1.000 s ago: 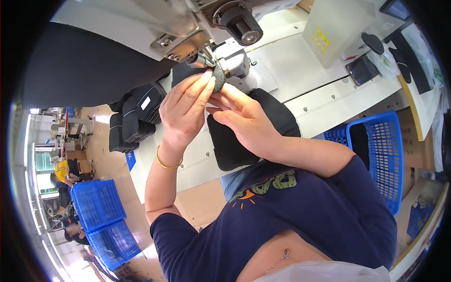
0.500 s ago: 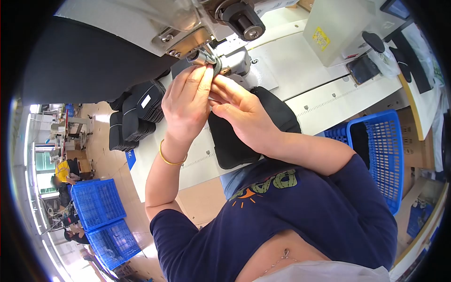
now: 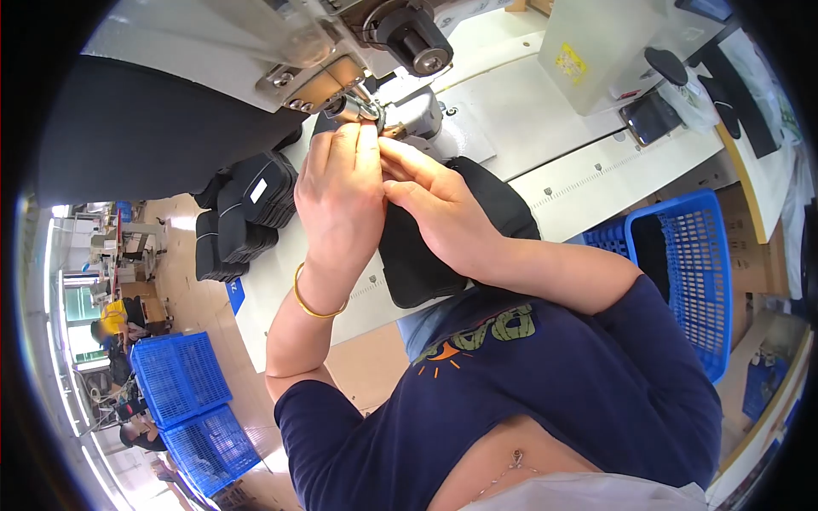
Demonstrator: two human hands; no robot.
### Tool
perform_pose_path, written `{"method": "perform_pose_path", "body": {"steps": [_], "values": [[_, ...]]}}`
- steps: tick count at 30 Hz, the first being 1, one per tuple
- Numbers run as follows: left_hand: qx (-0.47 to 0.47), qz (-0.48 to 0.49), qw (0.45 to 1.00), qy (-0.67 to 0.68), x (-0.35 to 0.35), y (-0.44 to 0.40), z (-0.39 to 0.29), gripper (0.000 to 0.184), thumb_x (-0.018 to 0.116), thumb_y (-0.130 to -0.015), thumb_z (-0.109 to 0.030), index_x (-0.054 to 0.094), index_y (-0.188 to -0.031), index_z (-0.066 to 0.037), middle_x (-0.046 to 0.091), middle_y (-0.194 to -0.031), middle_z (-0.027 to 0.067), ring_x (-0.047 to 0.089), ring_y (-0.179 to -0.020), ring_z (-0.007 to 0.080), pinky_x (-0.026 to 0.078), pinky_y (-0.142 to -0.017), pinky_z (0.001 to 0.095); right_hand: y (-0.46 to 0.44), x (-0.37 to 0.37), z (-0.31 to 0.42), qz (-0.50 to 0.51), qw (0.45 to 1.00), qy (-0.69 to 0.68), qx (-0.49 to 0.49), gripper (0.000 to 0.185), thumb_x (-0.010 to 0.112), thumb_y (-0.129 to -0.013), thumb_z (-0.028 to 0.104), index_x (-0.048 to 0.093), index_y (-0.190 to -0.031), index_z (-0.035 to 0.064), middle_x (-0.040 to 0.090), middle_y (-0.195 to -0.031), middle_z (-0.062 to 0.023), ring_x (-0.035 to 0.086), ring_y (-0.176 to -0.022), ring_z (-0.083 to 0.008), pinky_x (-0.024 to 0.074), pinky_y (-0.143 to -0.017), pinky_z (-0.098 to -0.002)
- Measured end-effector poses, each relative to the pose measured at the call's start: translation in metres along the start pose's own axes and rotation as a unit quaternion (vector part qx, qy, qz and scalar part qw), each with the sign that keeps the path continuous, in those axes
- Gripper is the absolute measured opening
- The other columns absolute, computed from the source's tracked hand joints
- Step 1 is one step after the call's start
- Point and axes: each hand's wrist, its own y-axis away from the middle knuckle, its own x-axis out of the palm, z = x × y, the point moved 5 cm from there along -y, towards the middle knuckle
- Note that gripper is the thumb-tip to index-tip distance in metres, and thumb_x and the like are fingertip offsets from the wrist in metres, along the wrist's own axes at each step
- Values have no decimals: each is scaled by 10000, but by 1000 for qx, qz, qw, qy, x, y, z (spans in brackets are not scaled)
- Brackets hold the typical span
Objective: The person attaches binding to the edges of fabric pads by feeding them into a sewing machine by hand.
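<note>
My left hand (image 3: 341,200), with a gold bangle on its wrist, is up against the sewing machine's (image 3: 345,89) needle area, fingers bent and pressed together. Beside it, touching, my right hand (image 3: 443,213) pinches with thumb and fingers. Between them is a black fabric piece (image 3: 381,117); only a narrow dark edge shows by the metal presser part, and the fingers hide the rest. Below my hands, black cut fabric (image 3: 417,268) lies on the white table (image 3: 358,294), reaching out to the right behind my right hand.
Stacks of black fabric pieces (image 3: 247,209) stand left of my hands. A blue basket (image 3: 724,289) with dark material is at my right. A phone (image 3: 652,119) lies at the table's far right. Blue crates (image 3: 183,375) and other people are on the floor side at left.
The view has shifted slightly, so the machine sits a little further left and up. Both hands stay at the needle area; my left hand has turned slightly, its fingers straighter.
</note>
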Motion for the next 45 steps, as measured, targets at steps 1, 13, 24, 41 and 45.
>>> {"method": "perform_pose_path", "body": {"steps": [1,13,24,41,45], "values": [[-4,5,1000,-2,0,0,1,341,646,-705,-52,671,-1033,41,621,-926,87,593,-848,235,537,-695,339,0,-1,0,1,1000,10,3,503,425,-972,-16,353,-1467,-72,524,-1380,-123,486,-1273,-148,393,-1065,-285],[-71,44,996,28,-3,-8,0,222,663,-763,4,681,-984,19,644,-902,105,619,-805,263,533,-684,351,6,-10,2,-26,994,102,-8,440,482,-986,35,440,-1413,-64,600,-1298,-144,550,-1216,-159,435,-1019,-311],[-158,48,974,158,-13,-14,7,127,657,-834,26,685,-957,43,689,-890,153,678,-779,321,538,-709,349,3,-23,-3,-16,932,356,-71,166,515,-979,86,597,-1050,-40,635,-796,-180,604,-661,-261,477,-634,-354],[-112,-15,984,140,-22,3,-19,180,689,-795,49,677,-975,47,664,-946,140,629,-823,298,521,-744,376,5,-23,17,8,983,183,22,210,467,-1034,95,604,-973,-52,636,-900,-47,610,-836,-83,566,-759,-273],[-115,-28,982,148,-23,11,-24,231,695,-802,78,697,-1033,65,690,-1006,140,652,-865,285,525,-782,359,13,-29,25,21,966,251,55,239,475,-1054,104,623,-1143,-62,666,-1017,-53,630,-956,-90,559,-851,-266]]}}
